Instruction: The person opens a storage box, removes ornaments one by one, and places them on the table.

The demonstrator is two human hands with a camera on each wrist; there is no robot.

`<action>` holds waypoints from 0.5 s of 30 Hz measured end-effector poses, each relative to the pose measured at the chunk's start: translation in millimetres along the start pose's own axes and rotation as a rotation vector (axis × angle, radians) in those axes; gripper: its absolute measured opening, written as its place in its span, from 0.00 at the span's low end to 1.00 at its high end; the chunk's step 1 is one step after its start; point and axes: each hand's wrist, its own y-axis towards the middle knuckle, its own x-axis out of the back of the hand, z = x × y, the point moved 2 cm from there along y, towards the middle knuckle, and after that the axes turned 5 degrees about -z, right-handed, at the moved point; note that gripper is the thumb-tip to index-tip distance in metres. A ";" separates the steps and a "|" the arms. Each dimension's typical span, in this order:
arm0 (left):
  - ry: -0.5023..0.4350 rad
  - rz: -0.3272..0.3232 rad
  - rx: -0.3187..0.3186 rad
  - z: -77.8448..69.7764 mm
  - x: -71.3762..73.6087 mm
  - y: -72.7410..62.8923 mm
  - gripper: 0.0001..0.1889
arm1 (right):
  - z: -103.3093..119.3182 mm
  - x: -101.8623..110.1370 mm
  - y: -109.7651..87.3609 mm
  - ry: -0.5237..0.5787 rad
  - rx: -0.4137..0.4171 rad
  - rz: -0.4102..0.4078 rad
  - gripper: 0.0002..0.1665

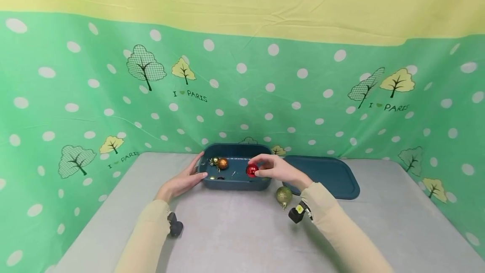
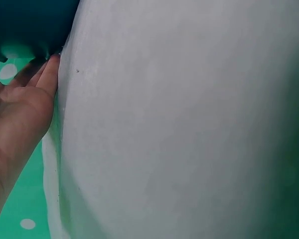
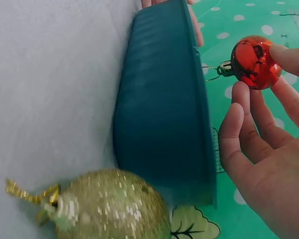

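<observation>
My right hand (image 1: 275, 168) pinches a shiny red Christmas ball (image 1: 252, 170) between thumb and fingertips, over the right part of a dark blue box (image 1: 236, 185). In the right wrist view the red ball (image 3: 254, 62) hangs beyond the box rim, its metal cap and thread loop pointing away from the palm. My left hand (image 1: 185, 182) grips the left end of the box, thumb at the front corner and fingers along the outer side. An orange ball (image 1: 222, 163) and several small golden ornaments lie inside the box, toward its left.
A glittery gold ball (image 1: 283, 195) lies on the grey tabletop (image 1: 235, 231) just in front of the box's right corner, beneath my right wrist. The flat blue lid (image 1: 326, 176) lies to the right of the box. A green dotted curtain (image 1: 227, 113) hangs close behind.
</observation>
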 end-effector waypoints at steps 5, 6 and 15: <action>-0.019 0.002 -0.006 -0.6 0.8 -0.3 0.45 | 4.1 6.4 -11.7 -0.014 0.019 -0.025 0.21; -0.020 -0.001 -0.005 -0.8 0.9 -0.5 0.45 | 4.1 7.6 -14.1 -0.023 0.021 -0.031 0.21; 0.005 -0.004 -0.005 -0.5 -1.1 -1.4 0.45 | 0.0 18.0 -37.2 -0.060 0.002 -0.066 0.21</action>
